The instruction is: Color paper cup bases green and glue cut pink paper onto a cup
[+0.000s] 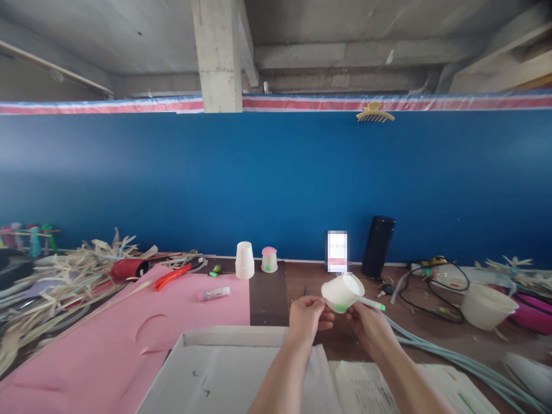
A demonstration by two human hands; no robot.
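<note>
A white paper cup [340,292] with a green patch near its rim is held tilted above the table. Its left side is pinched by my left hand [307,317], fingers closed at the rim. From the right, my right hand [367,325] grips the cup low down. A white marker with a green end [373,303] sticks out beside my right fingers; whether they hold it too I cannot tell. Farther back stand some stacked white paper cups [244,261] and an upturned cup with a pink top and a green patch [269,260].
Pink paper [172,305] covers the table's left, with a glue stick [214,294] and orange-red scissors [172,278] on it. A white box lid [233,368] lies in front. Behind stand a blurred phone [337,252] and black bottle [378,247]. Pale blue tubes [448,353] run right.
</note>
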